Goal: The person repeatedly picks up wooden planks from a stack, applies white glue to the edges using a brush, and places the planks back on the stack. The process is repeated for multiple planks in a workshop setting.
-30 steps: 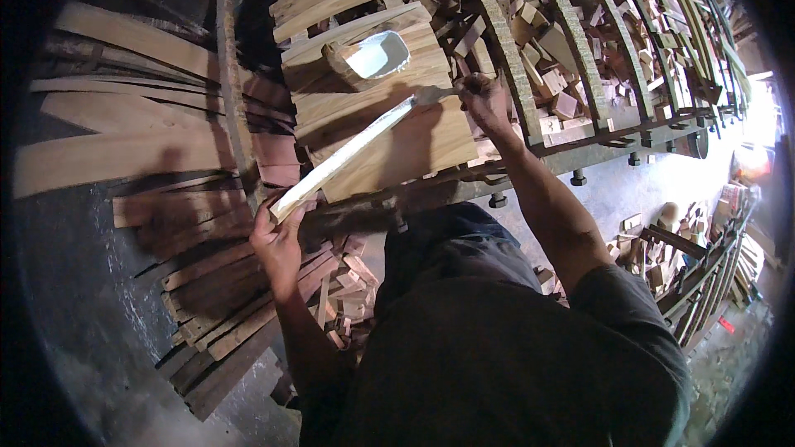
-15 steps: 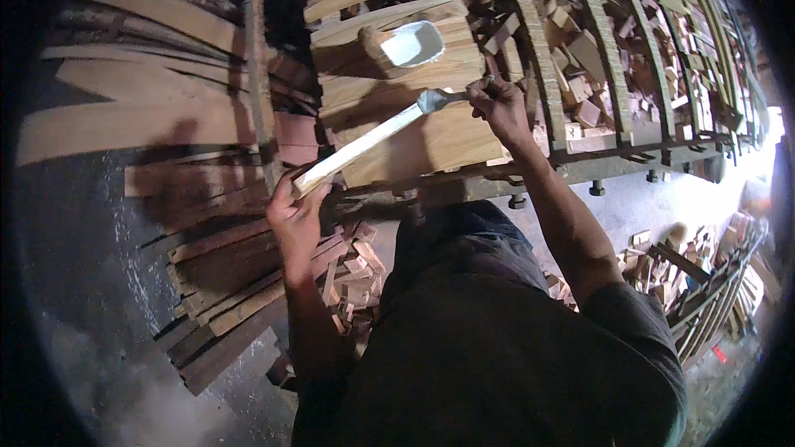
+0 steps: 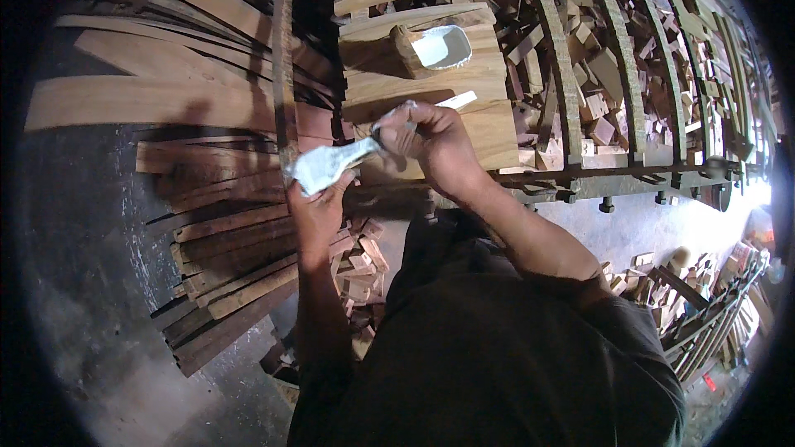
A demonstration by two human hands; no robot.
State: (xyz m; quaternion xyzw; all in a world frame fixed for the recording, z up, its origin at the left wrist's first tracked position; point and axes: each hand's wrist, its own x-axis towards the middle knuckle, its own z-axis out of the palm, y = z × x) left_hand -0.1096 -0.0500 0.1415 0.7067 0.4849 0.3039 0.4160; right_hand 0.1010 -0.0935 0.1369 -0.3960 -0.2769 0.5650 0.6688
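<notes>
My left hand (image 3: 321,209) grips the near end of a narrow wooden strip (image 3: 458,101), whose far end pokes out, white-coated, beyond my right hand. My right hand (image 3: 439,147) is closed round the handle of a flat brush (image 3: 325,165). White paste covers the brush head, which lies over the strip's near end, just above my left fingers. Most of the strip is hidden behind the brush and my right hand. Beyond them, a cut-open container (image 3: 445,47) with white paste inside rests on pale wooden boards (image 3: 480,134).
The boards lie on a metal rack with long bars (image 3: 614,58). Many wood offcuts (image 3: 595,108) fill the space between and below the bars. Long planks (image 3: 149,103) are stacked at the left, with more offcuts (image 3: 360,269) on the floor near my legs.
My right hand has drawn the brush along the strip, from its far end to the near end by my left hand. The view has shifted slightly; the left hand still grips the strip.
</notes>
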